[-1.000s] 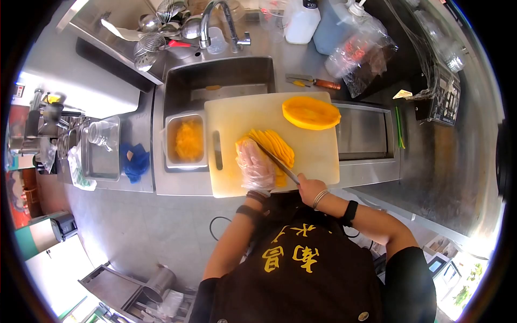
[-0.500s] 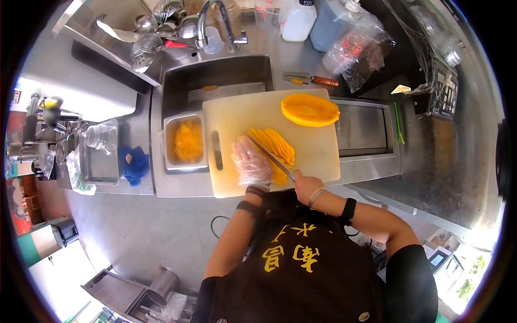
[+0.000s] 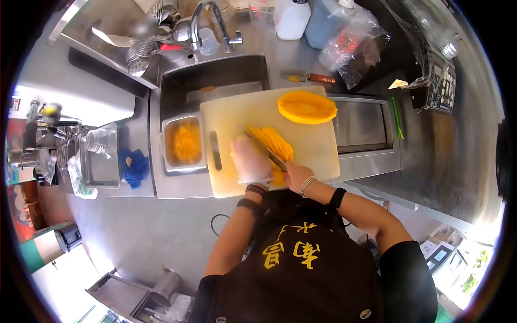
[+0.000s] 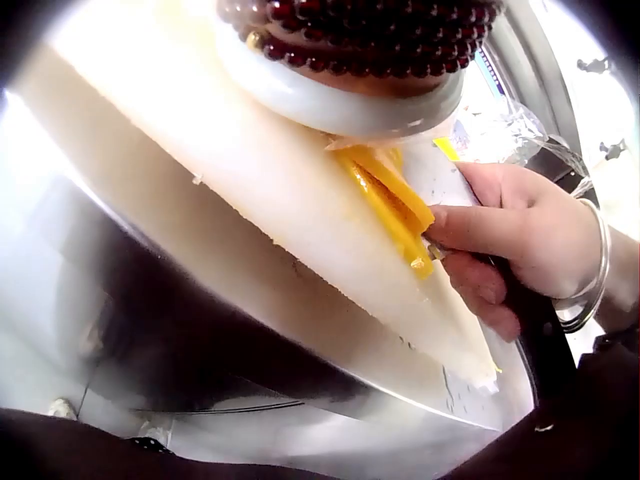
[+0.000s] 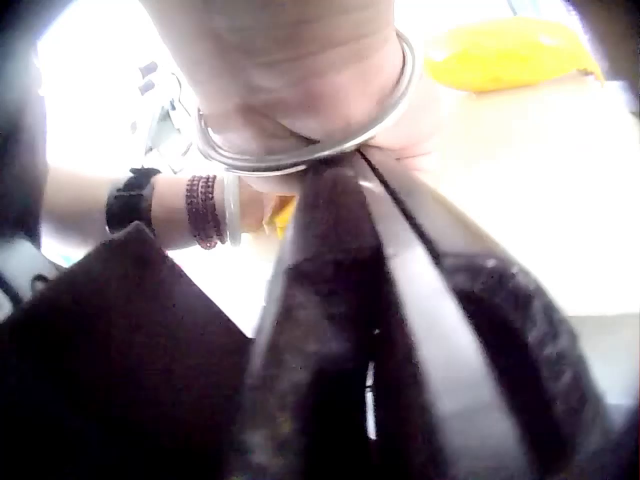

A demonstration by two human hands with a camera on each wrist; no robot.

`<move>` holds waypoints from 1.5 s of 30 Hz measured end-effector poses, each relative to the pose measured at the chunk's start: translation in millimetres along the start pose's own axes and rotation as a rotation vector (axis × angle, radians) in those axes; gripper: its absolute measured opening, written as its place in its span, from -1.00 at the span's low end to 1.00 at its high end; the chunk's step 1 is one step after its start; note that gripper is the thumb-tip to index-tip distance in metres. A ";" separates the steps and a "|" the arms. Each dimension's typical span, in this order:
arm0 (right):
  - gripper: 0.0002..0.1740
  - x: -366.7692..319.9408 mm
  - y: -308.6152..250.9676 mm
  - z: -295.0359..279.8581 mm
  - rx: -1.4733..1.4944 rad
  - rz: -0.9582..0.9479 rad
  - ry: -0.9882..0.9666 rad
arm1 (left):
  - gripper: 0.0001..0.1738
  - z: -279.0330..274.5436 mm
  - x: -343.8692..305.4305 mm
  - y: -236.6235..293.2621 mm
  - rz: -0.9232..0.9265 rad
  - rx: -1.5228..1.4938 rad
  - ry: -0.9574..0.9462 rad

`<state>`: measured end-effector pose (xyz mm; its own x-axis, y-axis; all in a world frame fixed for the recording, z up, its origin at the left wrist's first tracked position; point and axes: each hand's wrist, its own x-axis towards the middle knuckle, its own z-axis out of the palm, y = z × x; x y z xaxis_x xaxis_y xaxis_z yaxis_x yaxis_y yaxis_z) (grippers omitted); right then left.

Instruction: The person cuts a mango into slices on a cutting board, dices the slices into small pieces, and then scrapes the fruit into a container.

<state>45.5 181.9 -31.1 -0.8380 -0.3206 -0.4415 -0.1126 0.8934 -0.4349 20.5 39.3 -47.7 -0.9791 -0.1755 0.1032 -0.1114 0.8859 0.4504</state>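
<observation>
A hollow yellow fruit half (image 3: 307, 107) lies at the far right of the white cutting board (image 3: 318, 151). Nearer the middle, a piece of the same fruit is cut into thin slices (image 3: 276, 140) that lean together. My left hand (image 3: 252, 160), in a clear plastic glove, rests over the left side of this piece, fingers pointing away from me. My right hand (image 3: 296, 176) grips a knife (image 3: 277, 160), its blade slanting between the gloved hand and the slices. In the left wrist view, yellow fruit (image 4: 385, 205) shows beside the right hand's fingers (image 4: 490, 228).
A steel pan (image 3: 167, 141) of yellow fruit pieces stands left of the board, partly over the sink (image 3: 215, 64). Behind the board lies a wooden-handled tool (image 3: 321, 78). A blue cloth (image 3: 134, 164) and a steel tray (image 3: 102, 177) are farther left.
The gloved left hand has shifted slightly left on the fruit. My right hand and the knife have moved left and a little away from me. The camera view has shifted slightly.
</observation>
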 end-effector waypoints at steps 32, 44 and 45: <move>-0.81 1.7 -11.9 6.5 -0.049 0.058 -0.061 | -0.27 17.0 -3.9 -11.5 -0.043 -0.105 0.039; -0.76 -26.1 -10.5 -16.4 -0.043 0.051 -0.080 | -0.16 12.6 -9.0 -12.5 -0.055 -0.050 -0.003; -0.76 -26.3 -11.2 -16.0 -0.042 0.051 -0.081 | -0.19 11.6 -8.7 -12.5 -0.055 -0.043 -0.014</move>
<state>60.3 185.3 -2.1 -0.7977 -0.2974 -0.5246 -0.0950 0.9211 -0.3776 28.4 34.7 -64.5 -0.9740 -0.2168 0.0652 -0.1574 0.8557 0.4929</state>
